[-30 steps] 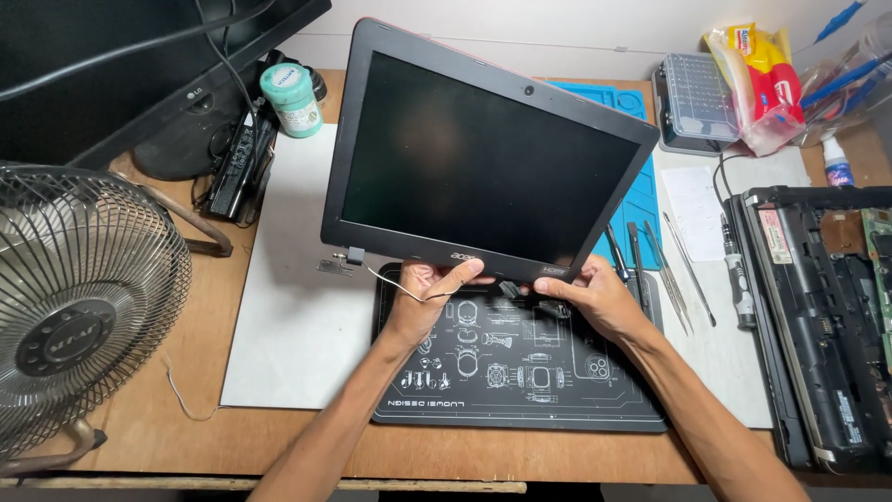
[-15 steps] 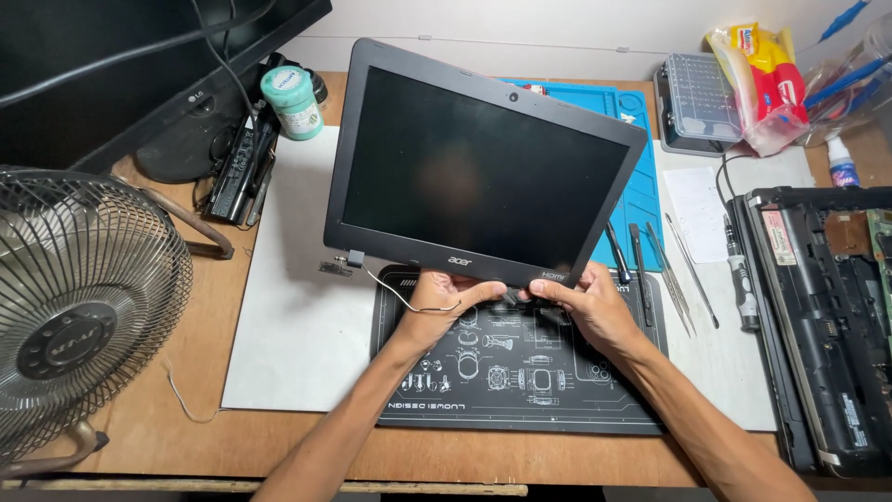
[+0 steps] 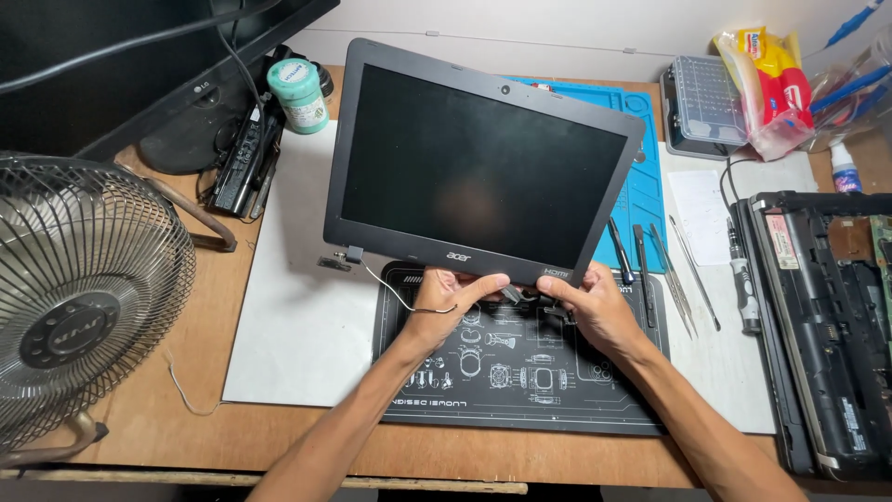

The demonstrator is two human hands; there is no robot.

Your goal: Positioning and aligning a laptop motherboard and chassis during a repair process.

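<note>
Screen panel (image 3: 483,163) propped upright over the black mat (image 3: 520,390), mid-table. Left hand (image 3: 444,299) and right hand (image 3: 585,302), fingers clamped on its bottom bezel. Probably light, stiff, fragile glass; best held by the frame, minding the dangling cable (image 3: 390,288).

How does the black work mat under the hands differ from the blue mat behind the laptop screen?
The black work mat is dark with white line drawings; the blue mat is plain bright blue with moulded compartments. The black work mat lies mostly uncovered near the person; the blue mat lies farther back, largely hidden by the laptop screen panel. Both lie flat on the desk.
</note>
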